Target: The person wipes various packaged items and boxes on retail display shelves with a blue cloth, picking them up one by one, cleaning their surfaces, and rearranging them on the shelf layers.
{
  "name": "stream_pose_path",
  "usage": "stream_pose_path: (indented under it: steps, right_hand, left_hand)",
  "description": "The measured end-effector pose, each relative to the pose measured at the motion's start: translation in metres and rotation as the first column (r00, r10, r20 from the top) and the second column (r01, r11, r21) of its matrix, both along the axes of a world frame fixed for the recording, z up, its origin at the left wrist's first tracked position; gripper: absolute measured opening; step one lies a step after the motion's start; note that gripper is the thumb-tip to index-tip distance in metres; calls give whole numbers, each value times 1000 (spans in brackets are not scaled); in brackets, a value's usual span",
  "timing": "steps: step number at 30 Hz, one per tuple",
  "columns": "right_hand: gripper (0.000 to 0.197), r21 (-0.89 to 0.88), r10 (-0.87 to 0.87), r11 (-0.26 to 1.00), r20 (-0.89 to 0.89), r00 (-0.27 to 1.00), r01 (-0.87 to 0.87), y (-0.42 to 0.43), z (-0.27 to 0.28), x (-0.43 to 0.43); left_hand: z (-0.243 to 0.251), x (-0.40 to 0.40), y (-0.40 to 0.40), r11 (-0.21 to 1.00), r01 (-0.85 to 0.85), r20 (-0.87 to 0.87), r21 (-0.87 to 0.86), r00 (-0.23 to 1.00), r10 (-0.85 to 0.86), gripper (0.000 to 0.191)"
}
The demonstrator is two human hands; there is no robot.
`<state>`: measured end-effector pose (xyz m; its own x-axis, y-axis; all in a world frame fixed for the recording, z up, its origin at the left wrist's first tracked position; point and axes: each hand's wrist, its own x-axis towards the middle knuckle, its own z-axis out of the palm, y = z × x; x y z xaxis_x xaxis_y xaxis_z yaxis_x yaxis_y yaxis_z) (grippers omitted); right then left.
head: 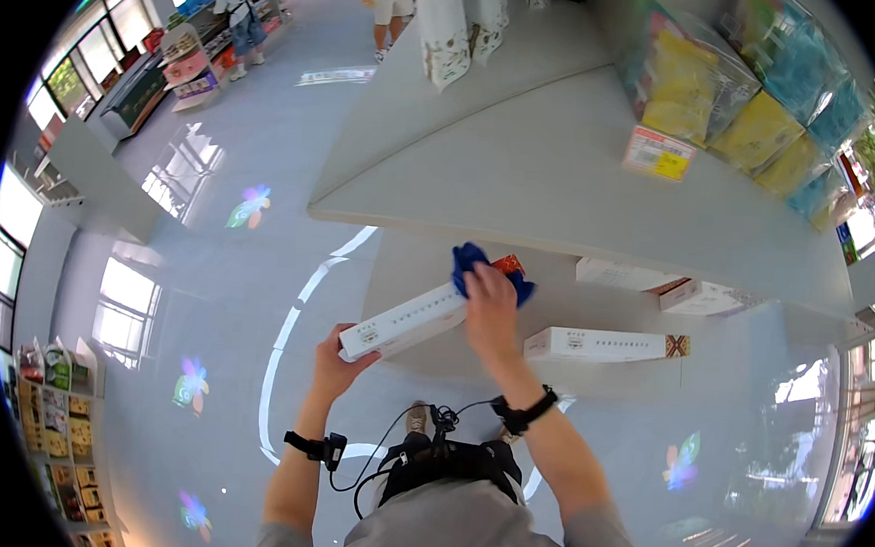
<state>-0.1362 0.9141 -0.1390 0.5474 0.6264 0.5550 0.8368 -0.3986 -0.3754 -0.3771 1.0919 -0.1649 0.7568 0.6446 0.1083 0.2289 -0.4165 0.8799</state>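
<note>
My left hand grips the near left end of a long white carton, which is tilted up towards the right and bears writing. At its far end, which shows red patterning, my right hand presses a dark blue cloth on the carton. Part of that end is hidden by the cloth and fingers. To the right of my right hand, a second white carton with a patterned end lies on the lower shelf.
Above the lower shelf juts a grey upper shelf. More white cartons lie beneath it. Bagged yellow and blue goods and a price card stand at its right. A wired band circles my right wrist. Two people are in the background.
</note>
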Motion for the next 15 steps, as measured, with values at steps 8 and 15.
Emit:
stream_pose_path:
  steps: [8, 15]
  right_hand:
    - [35, -55, 432, 901, 58, 900, -430, 73, -6, -128]
    - [42, -76, -134, 988, 18, 991, 135, 11, -4, -12]
  left_hand:
    - [-5, -10, 24, 971, 159, -10, 180, 987, -160, 47]
    - [41, 12, 11, 964, 209, -126, 163, 974, -190, 59]
